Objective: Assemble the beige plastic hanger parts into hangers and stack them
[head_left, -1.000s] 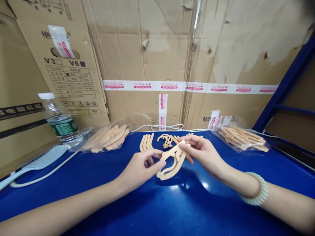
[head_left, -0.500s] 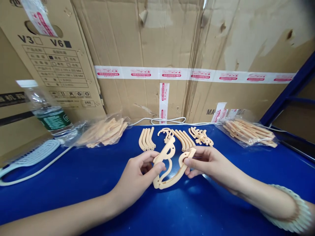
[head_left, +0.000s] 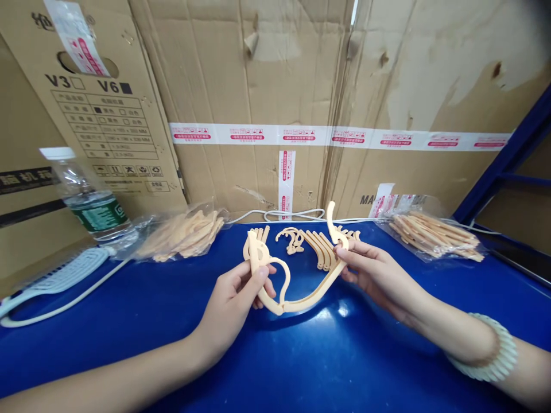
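A beige plastic folding hanger (head_left: pixel 310 299) is held above the blue table between both hands, its two curved arms joined at the bottom middle. A curved hook piece (head_left: pixel 287 278) rises from near that joint. My left hand (head_left: pixel 235 295) is closed on the left arm, thumb in front. The right arm's upper end is pinched by my right hand (head_left: pixel 374 272), and a slim curved end piece (head_left: pixel 331 215) sticks up there. Behind the hanger lie loose curved arms (head_left: pixel 318 252) in a row and small hook-like pieces (head_left: pixel 290 238). More pieces are partly hidden behind each hand.
Clear bags of beige parts lie at the back left (head_left: pixel 185 235) and back right (head_left: pixel 434 235). A water bottle (head_left: pixel 94 209) and a pale hairbrush (head_left: pixel 69 272) are at the left. A white cable (head_left: pixel 297 215) runs before the cardboard boxes (head_left: pixel 241 74).
My hands have moved apart and the hanger's arms have spread wider. Its right end has swung up, with the end piece now pointing upward. The view has shifted slightly.
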